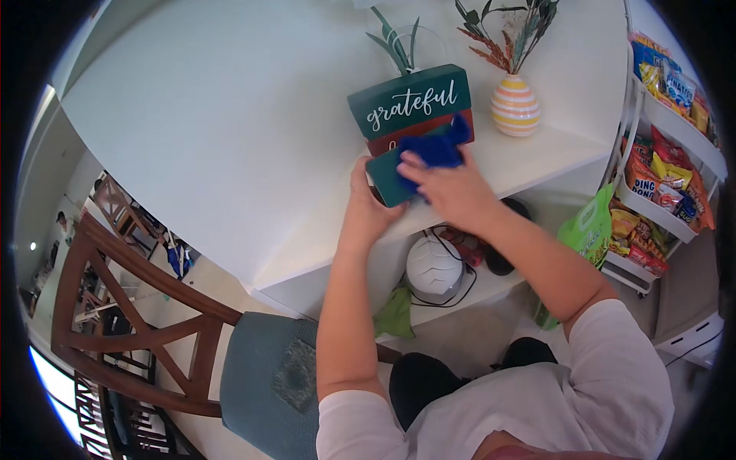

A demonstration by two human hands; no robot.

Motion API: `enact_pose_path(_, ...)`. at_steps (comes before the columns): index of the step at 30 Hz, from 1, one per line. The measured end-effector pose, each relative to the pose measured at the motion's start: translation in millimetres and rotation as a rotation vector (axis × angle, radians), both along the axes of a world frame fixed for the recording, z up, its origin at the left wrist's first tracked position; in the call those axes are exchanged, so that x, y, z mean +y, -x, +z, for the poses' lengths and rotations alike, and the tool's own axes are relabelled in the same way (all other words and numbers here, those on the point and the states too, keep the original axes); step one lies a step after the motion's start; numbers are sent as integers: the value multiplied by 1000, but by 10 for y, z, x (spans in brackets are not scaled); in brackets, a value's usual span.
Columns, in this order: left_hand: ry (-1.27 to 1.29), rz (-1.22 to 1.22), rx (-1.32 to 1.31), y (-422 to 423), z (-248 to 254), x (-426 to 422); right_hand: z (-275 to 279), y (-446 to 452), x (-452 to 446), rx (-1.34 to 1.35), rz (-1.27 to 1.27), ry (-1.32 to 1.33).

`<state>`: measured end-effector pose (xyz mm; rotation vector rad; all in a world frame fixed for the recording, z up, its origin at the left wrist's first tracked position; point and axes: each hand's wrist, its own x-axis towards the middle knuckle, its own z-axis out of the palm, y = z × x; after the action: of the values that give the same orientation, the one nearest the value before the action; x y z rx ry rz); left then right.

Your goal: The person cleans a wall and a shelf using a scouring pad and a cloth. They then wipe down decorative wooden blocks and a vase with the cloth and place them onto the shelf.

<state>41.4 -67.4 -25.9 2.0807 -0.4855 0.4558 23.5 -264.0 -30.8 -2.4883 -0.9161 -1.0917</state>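
Observation:
My left hand (pixel 369 205) grips a dark green block (pixel 388 181) by its left end and lower edge, above the front of the white shelf. My right hand (pixel 452 188) is closed on a blue cloth (pixel 433 150), pressed against the block's face and covering its right part. Just behind stands a green block sign (pixel 410 103) with "grateful" in white letters. It rests on a red block (pixel 377 145) whose lettering is mostly hidden by the held block and cloth. To the right stands a striped vase (pixel 515 106) with dried stems.
Below the shelf top (pixel 299 253) sit a white ridged object (pixel 435 264) with a black cable and a green cloth (pixel 395 313). A wooden chair (pixel 264 368) is at left. A snack cart (pixel 675 203) and a green bag (pixel 586 234) stand at right.

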Motion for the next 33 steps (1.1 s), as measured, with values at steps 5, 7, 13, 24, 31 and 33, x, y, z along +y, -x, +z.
enact_pose_path(5, -48, 17, -52, 25, 48, -13, -81, -381, -531, -101, 14, -438)
enact_pose_path(7, -24, -2, -40, 64, 90, -56, 102, -209, -412, -218, 63, -453)
enact_pose_path(13, 82, -86, 94, 21, 41, 68, -18, 231, 266, -178, 195, 31)
enact_pose_path(24, 17, -57, -45, -24, -52, 16, -13, -329, -545, 500, 74, -718)
enact_pose_path(31, -16, 30, 70, 48, 47, -11, 163, -262, -439, 82, 158, -923)
enact_pose_path(33, -41, 45, 50, 24, 30, 4, 301, -89, -146, -102, 229, -827)
